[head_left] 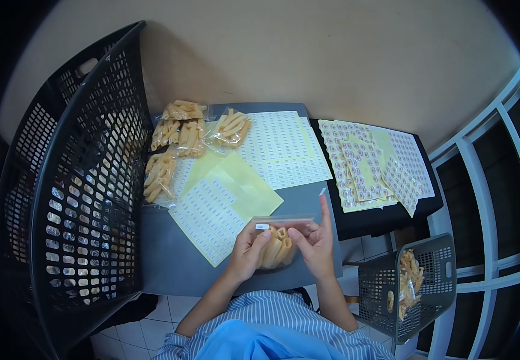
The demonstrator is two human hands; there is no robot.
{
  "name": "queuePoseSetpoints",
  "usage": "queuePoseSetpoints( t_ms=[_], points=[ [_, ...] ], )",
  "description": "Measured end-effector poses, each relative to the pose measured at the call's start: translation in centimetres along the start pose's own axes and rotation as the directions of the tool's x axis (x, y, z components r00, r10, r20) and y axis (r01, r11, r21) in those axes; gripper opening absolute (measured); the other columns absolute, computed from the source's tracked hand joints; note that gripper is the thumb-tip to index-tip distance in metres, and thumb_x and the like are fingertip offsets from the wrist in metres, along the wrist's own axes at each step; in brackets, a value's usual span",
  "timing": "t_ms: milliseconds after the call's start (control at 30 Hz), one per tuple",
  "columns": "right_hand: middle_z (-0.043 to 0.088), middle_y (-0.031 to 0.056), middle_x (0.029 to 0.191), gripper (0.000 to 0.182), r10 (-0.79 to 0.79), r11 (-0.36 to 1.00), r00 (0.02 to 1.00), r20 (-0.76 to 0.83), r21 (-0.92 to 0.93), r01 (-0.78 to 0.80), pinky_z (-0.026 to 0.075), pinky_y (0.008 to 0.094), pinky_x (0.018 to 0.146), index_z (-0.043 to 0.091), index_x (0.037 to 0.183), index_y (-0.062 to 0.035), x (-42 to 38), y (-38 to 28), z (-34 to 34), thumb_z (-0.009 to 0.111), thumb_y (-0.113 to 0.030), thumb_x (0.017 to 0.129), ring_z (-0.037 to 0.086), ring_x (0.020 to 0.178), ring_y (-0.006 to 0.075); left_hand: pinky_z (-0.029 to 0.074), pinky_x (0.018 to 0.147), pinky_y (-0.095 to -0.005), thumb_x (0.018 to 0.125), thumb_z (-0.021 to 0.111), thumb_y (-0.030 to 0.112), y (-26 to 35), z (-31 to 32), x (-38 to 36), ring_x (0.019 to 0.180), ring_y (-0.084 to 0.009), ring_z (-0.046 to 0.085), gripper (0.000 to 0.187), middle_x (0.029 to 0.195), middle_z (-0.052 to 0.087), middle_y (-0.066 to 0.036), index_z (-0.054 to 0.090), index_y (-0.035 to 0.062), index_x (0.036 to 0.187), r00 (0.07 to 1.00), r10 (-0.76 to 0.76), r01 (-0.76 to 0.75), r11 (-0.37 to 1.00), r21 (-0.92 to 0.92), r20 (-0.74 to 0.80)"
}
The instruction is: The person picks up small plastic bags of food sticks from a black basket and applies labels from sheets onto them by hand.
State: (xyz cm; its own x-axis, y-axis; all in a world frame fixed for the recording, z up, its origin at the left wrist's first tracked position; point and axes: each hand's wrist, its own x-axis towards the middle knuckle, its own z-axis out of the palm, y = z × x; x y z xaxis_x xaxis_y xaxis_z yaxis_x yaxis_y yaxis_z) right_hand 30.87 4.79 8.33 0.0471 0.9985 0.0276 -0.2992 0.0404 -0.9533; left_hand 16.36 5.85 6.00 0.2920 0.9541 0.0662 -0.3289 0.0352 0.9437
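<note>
Between my hands is a clear zip bag (278,252) of pale yellow tube-shaped snacks, held low over the grey table. My left hand (248,251) grips the bag's left side, thumb on the front. A small white label (262,227) is on the bag's upper left, near its top edge. My right hand (315,243) pinches the right side with its thumb, while its index finger points up with a small white sticker (323,192) on the tip. Just beyond my left hand lies a partly used label sheet (206,213), overlapping a yellowish backing sheet (251,189).
Several filled snack bags (179,135) lie at the table's back left. More label sheets (284,141) are behind. Round-sticker sheets (362,165) cover a black surface at right. A tall black basket (92,180) stands left; a smaller basket (374,294) with snack bags stands lower right.
</note>
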Motion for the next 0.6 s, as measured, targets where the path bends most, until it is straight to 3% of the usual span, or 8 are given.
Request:
queuePoseSetpoints(
  t_ms=[67,133,267,333,433,467,533,600],
  points=[
    [0.06,0.0146,0.091,0.085,-0.076,0.995,0.997,-0.021,-0.063,0.074,0.045,0.0277,0.08,-0.005,0.136,-0.0069,-0.3,-0.2,-0.2,0.056,0.004,0.078,0.059,0.087,0.0173,0.043,0.075,-0.0247,0.089,0.042,0.012,-0.1,0.6,0.2,0.082,-0.0111,0.054,0.022,0.091,0.058,-0.008,0.053,-0.0015,0.102,0.998,0.027,-0.025,0.999,0.033,-0.065],
    [0.061,0.0141,0.09,0.086,-0.067,0.996,0.997,-0.034,-0.062,0.065,0.045,0.0275,0.08,-0.005,0.136,-0.0066,-0.6,-0.3,-0.5,0.057,0.004,0.077,0.059,0.086,0.0172,0.044,0.072,-0.0242,0.09,0.042,0.015,-0.5,0.5,0.3,0.08,-0.0106,0.055,0.023,0.089,0.059,-0.008,0.056,-0.0015,0.097,0.994,0.026,-0.005,0.982,0.191,-0.103],
    [0.061,0.0137,0.088,0.087,-0.048,0.994,0.997,-0.056,-0.097,0.042,0.046,0.0266,0.077,-0.005,0.136,-0.0058,-0.9,-0.1,-1.1,0.058,0.005,0.076,0.06,0.084,0.0163,0.045,0.069,-0.0233,0.091,0.042,0.016,-0.8,1.1,0.5,0.077,-0.01,0.055,0.025,0.088,0.06,-0.008,0.059,-0.0019,0.092,0.99,0.033,-0.012,0.988,0.154,-0.136],
    [0.062,0.0139,0.088,0.087,-0.089,0.989,0.991,-0.105,-0.131,0.075,0.046,0.0263,0.076,-0.005,0.136,-0.0055,-0.9,0.1,-1.5,0.058,0.005,0.076,0.06,0.083,0.0161,0.044,0.074,-0.0238,0.091,0.042,0.018,-1.0,1.3,0.6,0.084,-0.0106,0.054,0.026,0.095,0.058,-0.008,0.054,-0.002,0.102,0.991,-0.117,0.118,0.993,0.012,-0.061],
    [0.062,0.0142,0.089,0.088,-0.168,0.97,0.969,-0.182,-0.203,0.13,0.047,0.0255,0.075,-0.006,0.135,-0.0051,-0.8,0.3,-2.5,0.059,0.004,0.076,0.06,0.082,0.0156,0.042,0.08,-0.0249,0.088,0.048,0.017,-1.0,3.0,0.7,0.092,-0.0118,0.051,0.032,0.104,0.054,-0.009,0.045,-0.0017,0.114,0.999,-0.045,0.045,0.998,-0.048,0.002],
    [0.062,0.0143,0.089,0.088,-0.2,0.959,0.96,-0.198,-0.239,0.151,0.047,0.025,0.074,-0.006,0.135,-0.0049,-0.8,0.2,-3.1,0.059,0.004,0.076,0.06,0.082,0.0154,0.042,0.08,-0.0249,0.088,0.048,0.017,-1.3,3.3,0.8,0.092,-0.0118,0.051,0.032,0.104,0.054,-0.009,0.045,-0.0017,0.114,0.999,-0.051,0.052,0.997,-0.052,0.019],
    [0.061,0.0134,0.089,0.087,-0.168,0.96,0.966,-0.199,-0.255,0.114,0.047,0.0243,0.073,-0.008,0.135,-0.0042,-1.1,0.1,-4.4,0.058,0.002,0.078,0.06,0.082,0.0148,0.04,0.085,-0.026,0.085,0.053,0.013,-1.8,3.6,0.9,0.098,-0.013,0.049,0.042,0.108,0.05,-0.009,0.036,-0.001,0.121,0.983,-0.139,0.115,0.976,0.182,0.12],
    [0.06,0.012,0.089,0.083,-0.235,0.962,0.949,-0.213,-0.193,0.194,0.046,0.0235,0.071,-0.007,0.135,-0.0028,-0.9,1.0,-6.4,0.056,-0.002,0.08,0.059,0.08,0.0135,0.04,0.083,-0.026,0.082,0.057,0.009,-2.5,4.3,1.4,0.097,-0.0134,0.049,0.042,0.105,0.051,-0.009,0.038,-0.0021,0.119,0.985,-0.137,0.125,0.986,0.111,0.104]
  ],
)
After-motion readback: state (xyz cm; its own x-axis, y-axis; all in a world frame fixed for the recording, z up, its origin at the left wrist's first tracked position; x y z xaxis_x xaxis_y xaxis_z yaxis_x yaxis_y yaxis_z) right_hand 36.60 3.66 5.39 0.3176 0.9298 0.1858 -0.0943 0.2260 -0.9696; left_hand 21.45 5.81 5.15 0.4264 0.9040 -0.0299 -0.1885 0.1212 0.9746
